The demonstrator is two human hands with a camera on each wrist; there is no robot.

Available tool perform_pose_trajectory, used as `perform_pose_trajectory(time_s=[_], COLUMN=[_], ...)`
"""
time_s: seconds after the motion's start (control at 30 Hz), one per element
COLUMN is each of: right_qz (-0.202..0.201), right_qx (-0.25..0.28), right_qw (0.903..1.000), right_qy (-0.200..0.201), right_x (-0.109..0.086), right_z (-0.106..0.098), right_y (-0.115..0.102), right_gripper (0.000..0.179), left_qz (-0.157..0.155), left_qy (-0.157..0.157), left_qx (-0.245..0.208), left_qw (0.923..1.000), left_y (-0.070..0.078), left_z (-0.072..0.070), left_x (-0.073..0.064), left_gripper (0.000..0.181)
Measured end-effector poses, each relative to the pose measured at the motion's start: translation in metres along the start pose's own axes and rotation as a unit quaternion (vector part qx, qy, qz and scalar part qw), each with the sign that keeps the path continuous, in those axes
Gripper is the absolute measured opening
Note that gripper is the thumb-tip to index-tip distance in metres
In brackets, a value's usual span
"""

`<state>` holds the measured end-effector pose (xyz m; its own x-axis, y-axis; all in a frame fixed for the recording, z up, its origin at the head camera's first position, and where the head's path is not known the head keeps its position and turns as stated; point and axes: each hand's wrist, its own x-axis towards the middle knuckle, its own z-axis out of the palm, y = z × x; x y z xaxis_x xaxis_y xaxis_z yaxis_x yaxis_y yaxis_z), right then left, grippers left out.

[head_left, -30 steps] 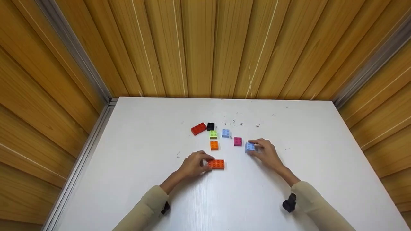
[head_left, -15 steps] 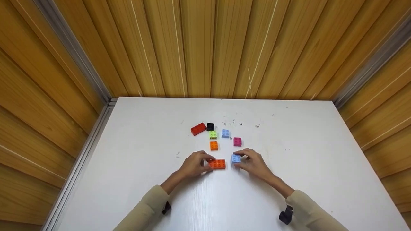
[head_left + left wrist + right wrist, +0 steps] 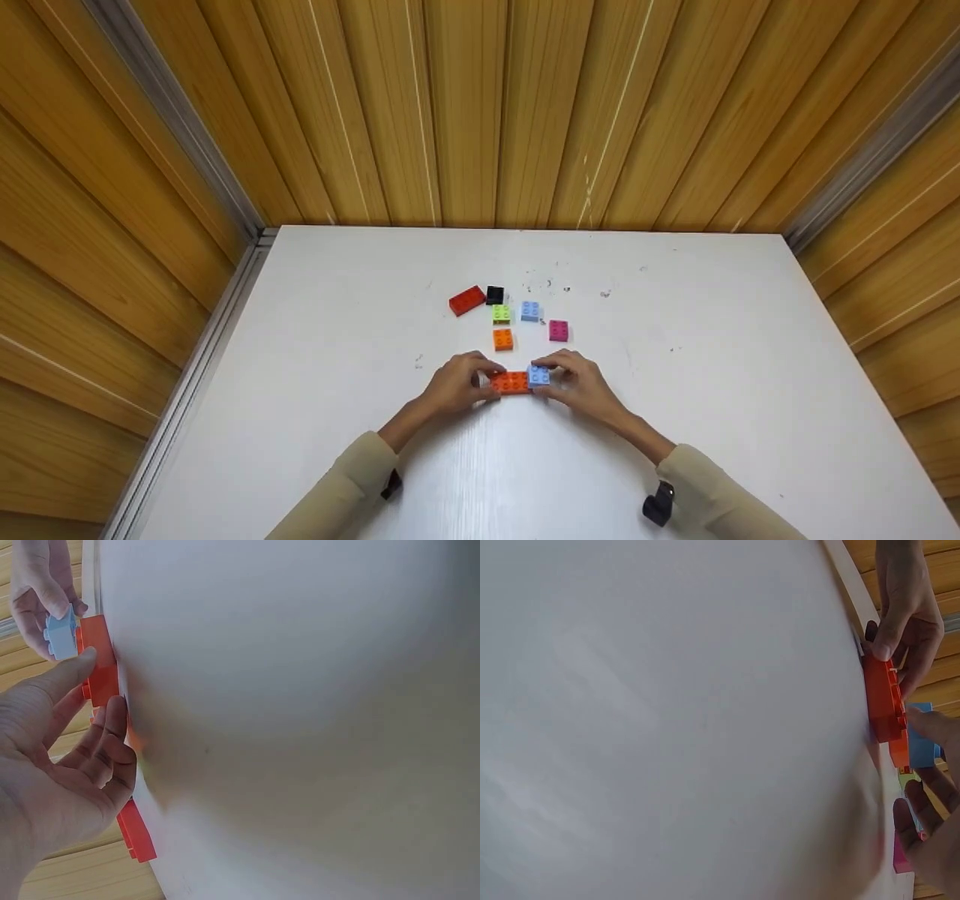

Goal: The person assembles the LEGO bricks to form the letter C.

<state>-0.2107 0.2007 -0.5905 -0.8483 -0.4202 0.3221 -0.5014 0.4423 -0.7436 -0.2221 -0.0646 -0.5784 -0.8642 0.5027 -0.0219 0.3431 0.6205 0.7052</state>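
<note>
My left hand (image 3: 454, 384) pinches the left end of a long orange-red toy brick (image 3: 513, 382) lying on the white table. Between thumb and fingers, my right hand (image 3: 583, 384) holds a light blue toy brick (image 3: 538, 376) over the right end of that long brick. In the left wrist view the blue brick (image 3: 61, 634) is right at the studs of the orange-red brick (image 3: 100, 675), slightly tilted. The right wrist view has the blue brick (image 3: 921, 741) close above the studs, with the thumb on its side.
Behind the hands lie an orange brick (image 3: 502, 340), a lime brick (image 3: 501, 314), a black brick (image 3: 495, 295), a red long brick (image 3: 467, 301), another light blue brick (image 3: 530, 311) and a magenta brick (image 3: 559, 330). Wood-patterned walls (image 3: 465, 112) enclose the white table (image 3: 337, 300).
My right hand has carried the light blue brick leftward and nearer to me, from beside the magenta brick to the orange-red brick's right end. My left hand stays on the orange-red brick.
</note>
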Motion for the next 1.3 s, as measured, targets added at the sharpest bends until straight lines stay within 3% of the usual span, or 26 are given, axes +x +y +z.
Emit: perform_pose_trajectory(time_s=[0.4,0.7,0.97,1.3], right_qz=[0.011,0.024,0.033,0.006], right_qx=[-0.023,-0.045,-0.013,-0.054], right_qw=[0.9995,0.9960,0.9979,0.9978], right_qy=[-0.020,-0.073,-0.055,-0.038], right_x=[0.004,0.016,0.012,0.007], right_z=[0.001,-0.003,0.004,0.013], right_y=[-0.002,-0.013,-0.008,-0.003], right_gripper=[0.039,0.037,0.036,0.043], left_qz=[-0.003,0.002,0.005,0.009], left_qy=[-0.007,-0.005,0.000,-0.010], left_qx=[-0.004,-0.006,-0.006,-0.003], left_qw=[1.0000,1.0000,1.0000,0.9999], left_y=[0.001,0.000,0.001,0.000], left_z=[0.001,0.000,0.001,0.000], left_x=[0.003,0.001,0.000,0.002], left_gripper=[0.035,0.035,0.034,0.035])
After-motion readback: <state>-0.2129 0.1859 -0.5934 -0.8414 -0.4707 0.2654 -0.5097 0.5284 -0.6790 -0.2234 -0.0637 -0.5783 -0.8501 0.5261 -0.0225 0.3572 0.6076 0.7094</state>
